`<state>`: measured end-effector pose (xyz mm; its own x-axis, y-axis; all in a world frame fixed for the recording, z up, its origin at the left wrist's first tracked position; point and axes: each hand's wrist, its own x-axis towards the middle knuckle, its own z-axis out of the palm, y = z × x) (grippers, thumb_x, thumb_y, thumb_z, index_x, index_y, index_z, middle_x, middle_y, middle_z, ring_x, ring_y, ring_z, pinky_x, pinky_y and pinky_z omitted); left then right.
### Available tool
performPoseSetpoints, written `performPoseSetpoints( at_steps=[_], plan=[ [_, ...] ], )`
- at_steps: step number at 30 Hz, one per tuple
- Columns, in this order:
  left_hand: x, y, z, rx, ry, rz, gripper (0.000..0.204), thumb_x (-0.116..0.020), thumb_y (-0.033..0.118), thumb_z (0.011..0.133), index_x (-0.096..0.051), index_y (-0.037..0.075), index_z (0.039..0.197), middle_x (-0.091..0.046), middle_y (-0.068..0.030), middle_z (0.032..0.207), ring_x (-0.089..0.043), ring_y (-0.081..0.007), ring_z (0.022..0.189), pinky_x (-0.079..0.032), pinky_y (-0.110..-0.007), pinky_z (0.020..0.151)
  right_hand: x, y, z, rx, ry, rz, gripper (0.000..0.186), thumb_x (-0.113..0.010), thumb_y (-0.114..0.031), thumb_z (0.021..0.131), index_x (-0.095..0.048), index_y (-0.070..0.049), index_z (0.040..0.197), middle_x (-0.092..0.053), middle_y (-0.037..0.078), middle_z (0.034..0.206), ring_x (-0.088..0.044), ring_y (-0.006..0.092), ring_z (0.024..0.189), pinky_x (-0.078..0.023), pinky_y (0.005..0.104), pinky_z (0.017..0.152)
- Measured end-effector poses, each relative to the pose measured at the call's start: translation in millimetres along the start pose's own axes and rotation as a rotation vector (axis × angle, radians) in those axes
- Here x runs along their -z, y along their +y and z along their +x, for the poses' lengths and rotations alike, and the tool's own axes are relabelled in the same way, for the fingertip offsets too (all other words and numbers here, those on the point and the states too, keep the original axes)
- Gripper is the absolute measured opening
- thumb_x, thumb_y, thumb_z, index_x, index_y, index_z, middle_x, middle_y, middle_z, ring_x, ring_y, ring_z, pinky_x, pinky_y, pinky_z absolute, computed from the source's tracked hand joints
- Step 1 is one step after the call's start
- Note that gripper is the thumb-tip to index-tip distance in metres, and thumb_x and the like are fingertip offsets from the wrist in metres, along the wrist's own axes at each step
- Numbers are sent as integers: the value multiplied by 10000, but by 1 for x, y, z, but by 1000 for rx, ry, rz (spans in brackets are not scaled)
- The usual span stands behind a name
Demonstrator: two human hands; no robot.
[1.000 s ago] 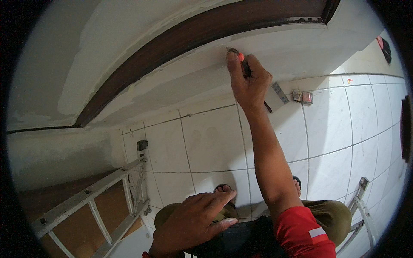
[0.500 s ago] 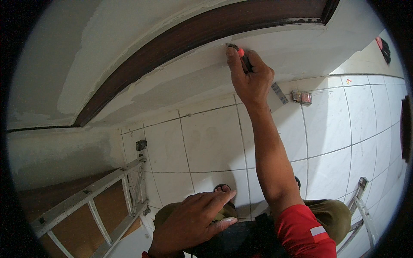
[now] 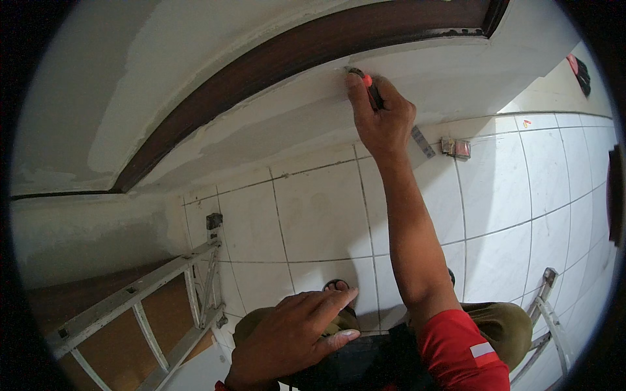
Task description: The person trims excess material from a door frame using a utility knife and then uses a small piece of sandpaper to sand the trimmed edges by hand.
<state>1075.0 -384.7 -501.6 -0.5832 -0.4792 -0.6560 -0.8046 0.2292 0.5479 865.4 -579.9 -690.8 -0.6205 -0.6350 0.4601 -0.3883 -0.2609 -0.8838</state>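
Note:
My right hand is closed round a small hand tool with a black and red-orange handle. Its kind is hard to make out, since thumb and fingers cover much of it. The tool's far end meets the pale plastered wall, just below a dark brown wooden frame. Close to my lap, my left hand holds nothing. Its fingers stretch out to the right, with the thumb apart and a whitish smear on the thumb tip.
An aluminium ladder stands at the left, and part of another ladder shows at the lower right. By the wall's foot, small packets and a grey strip lie on white floor tiles. A red-and-black object sits far right.
My right hand and the tool have shifted very slightly to the right along the wall. The left hand keeps its place.

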Motion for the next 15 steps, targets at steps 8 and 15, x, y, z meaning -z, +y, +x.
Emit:
performPoseSetpoints(
  at_steps=[8, 15],
  plan=[
    [0, -2, 0, 11, -20, -20, 692, -656, 471, 1087, -495, 22, 1588, -628, -283, 1494, -627, -429, 1385, -482, -525, 1190, 0, -2, -2, 0, -3, -5, 380, -865, -384, 972, -734, -71, 801, -671, 60, 603, -589, 106, 510, -480, 317, 492],
    [0, -3, 3, 4, -39, 1, 710, -643, 486, 1090, -482, 19, 1601, -608, -289, 1516, -604, -434, 1413, -471, -523, 1200, 4, -1, 3, 117, -30, -59, 354, -875, -374, 961, -747, -80, 810, -713, 51, 629, -659, 121, 532, -516, 330, 512]
  ],
)
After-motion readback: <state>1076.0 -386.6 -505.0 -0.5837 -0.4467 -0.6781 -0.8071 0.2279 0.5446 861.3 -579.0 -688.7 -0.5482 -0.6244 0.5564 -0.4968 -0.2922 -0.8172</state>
